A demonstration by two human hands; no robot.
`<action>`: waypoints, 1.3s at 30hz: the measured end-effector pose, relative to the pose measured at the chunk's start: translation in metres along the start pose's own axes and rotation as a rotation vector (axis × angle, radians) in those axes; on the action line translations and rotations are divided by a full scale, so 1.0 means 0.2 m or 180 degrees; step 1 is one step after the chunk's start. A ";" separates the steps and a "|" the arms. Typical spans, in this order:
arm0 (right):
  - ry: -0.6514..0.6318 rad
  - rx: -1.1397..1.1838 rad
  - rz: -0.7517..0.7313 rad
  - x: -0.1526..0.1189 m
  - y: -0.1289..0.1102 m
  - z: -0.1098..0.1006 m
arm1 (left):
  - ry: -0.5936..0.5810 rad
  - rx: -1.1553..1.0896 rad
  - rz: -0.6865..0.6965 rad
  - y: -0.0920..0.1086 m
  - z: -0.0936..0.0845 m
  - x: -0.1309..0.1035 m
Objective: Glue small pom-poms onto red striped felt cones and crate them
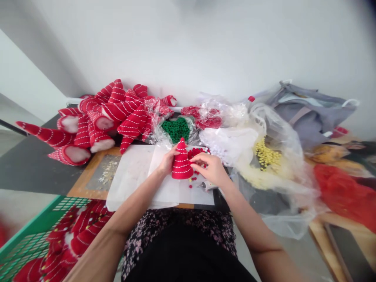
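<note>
My left hand [168,159] is closed around the left side of a red cone-shaped hat [182,164] with white spiral stripes, which stands upright with its tip pointing up. At the hat's right side, the fingertips of my right hand [209,167] are pinched together against or very near the fabric; what sits between them is too small to make out. Behind that hand lies a pile of small red pom-poms [197,151]. Below it a glue gun [207,185] rests with its nozzle pointing left, near a few loose red and yellow pom-poms.
White paper sheets [132,172] cover the table front. Stuffed red striped hats [123,105] are heaped at the left. Green pom-poms [176,130] and yellow pom-poms [268,154] lie in plastic bags behind and right. A green basket [32,227] of red pieces stands lower left.
</note>
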State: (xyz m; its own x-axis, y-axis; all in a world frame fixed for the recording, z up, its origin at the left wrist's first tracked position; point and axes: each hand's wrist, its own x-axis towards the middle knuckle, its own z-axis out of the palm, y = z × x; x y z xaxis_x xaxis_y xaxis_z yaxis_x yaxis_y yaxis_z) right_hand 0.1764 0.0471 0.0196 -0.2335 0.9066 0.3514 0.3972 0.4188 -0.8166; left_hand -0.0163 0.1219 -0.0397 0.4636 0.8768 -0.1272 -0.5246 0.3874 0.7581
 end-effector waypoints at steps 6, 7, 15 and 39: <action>-0.0010 -0.0279 -0.0305 0.08 -0.06 0.07 | -0.0008 0.0094 0.0115 -0.02 0.01 0.00; 0.0044 -0.0231 -0.0299 0.09 -0.06 0.06 | -0.0003 0.0085 0.0102 -0.03 0.01 0.00; 0.0158 -0.0024 0.0039 0.12 -0.09 0.00 | 0.0080 -0.0052 0.0038 -0.05 0.01 0.01; 0.0124 -0.0501 -0.0411 0.05 -0.09 -0.04 | 0.0012 -0.0083 -0.0058 -0.04 0.01 0.00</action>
State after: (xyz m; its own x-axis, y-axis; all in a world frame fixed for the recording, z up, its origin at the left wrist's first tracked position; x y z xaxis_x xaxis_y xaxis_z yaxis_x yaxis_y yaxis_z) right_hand 0.1737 0.0498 0.0415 -0.2583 0.8449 0.4684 0.5007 0.5317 -0.6831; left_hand -0.0102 0.1171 -0.0445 0.4706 0.8706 -0.1434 -0.5346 0.4106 0.7386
